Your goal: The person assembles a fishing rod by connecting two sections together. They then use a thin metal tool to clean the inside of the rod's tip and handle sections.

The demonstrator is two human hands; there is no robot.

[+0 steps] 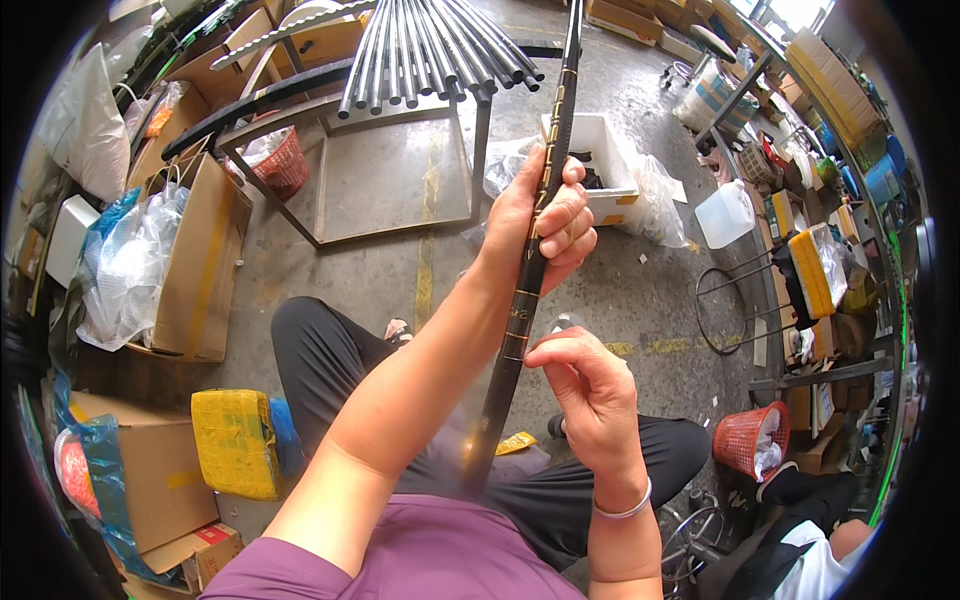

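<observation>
A long black fishing rod (519, 315) with gold bands and markings rises at a slant from my lap toward the far edge. My left hand (545, 215) is wrapped round its upper part, thumb lying along the shaft. Lower down, my right hand (590, 390) is closed in a pinch at the rod's right side, thumb and forefinger tips at a thin pale band. Whatever those tips hold, if anything, is too small to make out. The rod's lower end goes out of sight near my purple shirt.
Several dark tubes (430, 60) lie fanned on a padded metal stand (478, 165) ahead. A white box (612, 165) stands behind the rod. Cartons (215, 270) and a yellow-wrapped bundle (235, 443) are at left. At right are a red basket (745, 440), crowded shelves and another person (810, 560).
</observation>
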